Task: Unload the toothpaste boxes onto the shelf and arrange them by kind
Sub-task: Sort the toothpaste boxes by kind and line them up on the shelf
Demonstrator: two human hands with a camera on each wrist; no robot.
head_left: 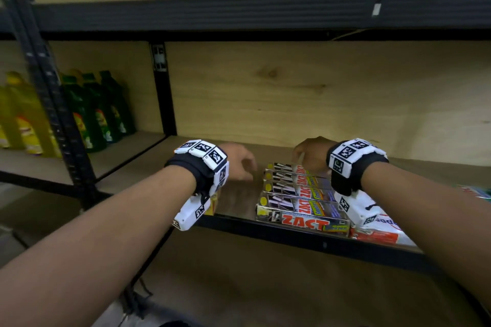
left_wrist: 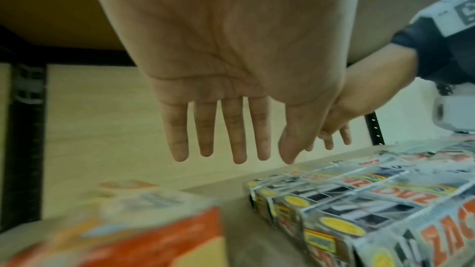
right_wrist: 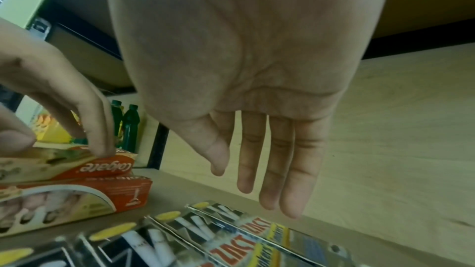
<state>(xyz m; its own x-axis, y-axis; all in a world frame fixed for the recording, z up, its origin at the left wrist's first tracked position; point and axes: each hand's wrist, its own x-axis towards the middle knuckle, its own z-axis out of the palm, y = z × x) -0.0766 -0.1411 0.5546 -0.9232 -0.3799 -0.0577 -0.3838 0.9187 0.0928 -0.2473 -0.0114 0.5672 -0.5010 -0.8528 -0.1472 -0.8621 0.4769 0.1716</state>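
Note:
Several silver ZACT toothpaste boxes [head_left: 300, 202] [left_wrist: 359, 200] [right_wrist: 205, 237] lie side by side in a row on the wooden shelf [head_left: 425, 170]. To their left, two red Colgate boxes [right_wrist: 77, 194] [left_wrist: 128, 237] are stacked, mostly hidden under my left wrist in the head view. My left hand [head_left: 239, 164] [left_wrist: 231, 129] is spread with straight fingers and holds nothing; in the right wrist view one fingertip [right_wrist: 100, 149] sits at the top Colgate box's edge. My right hand [head_left: 305, 154] [right_wrist: 257, 170] hovers empty, fingers straight, over the farthest ZACT box.
Green bottles [head_left: 93, 114] and yellow bottles [head_left: 24, 119] fill the neighbouring bay beyond a black upright [head_left: 164, 93]. A white plastic bag [head_left: 380, 223] with more boxes lies at the shelf's front right. The upper shelf beam [head_left: 239, 10] runs overhead. Bare board stretches behind the boxes.

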